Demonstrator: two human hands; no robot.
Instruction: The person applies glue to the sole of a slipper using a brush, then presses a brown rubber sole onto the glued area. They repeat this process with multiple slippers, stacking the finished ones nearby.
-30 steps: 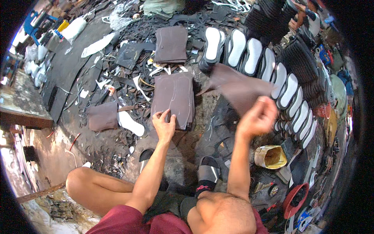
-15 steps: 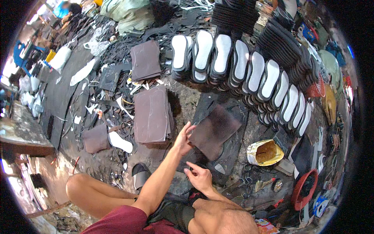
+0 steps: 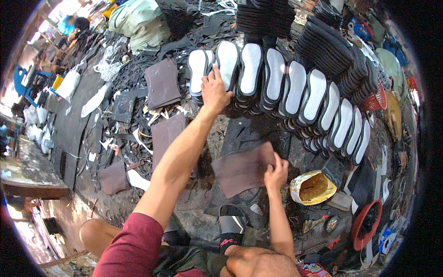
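My left hand reaches far out to the left end of a curved row of stacked shoe soles. Its fingers are stretched apart over a white-topped sole; whether they touch it I cannot tell. Close by stands the leftmost sole stack. Nearer to me, my right hand pinches the right edge of a brown sheet. This sheet is roughly rectangular and tilted, above a dark board. My left forearm partly hides a stack of brown sheets with pale traced outlines.
Another brown sheet stack lies farther off. Tall piles of black soles rise behind the row. At right are a yellow-rimmed container and a red basket. Dark scraps cover the floor at left. My sandalled foot is in front.
My left hand has moved away from the brown sheet, up to the sole row. My right hand has moved right and taken hold of the sheet, which has turned and shifted nearer.
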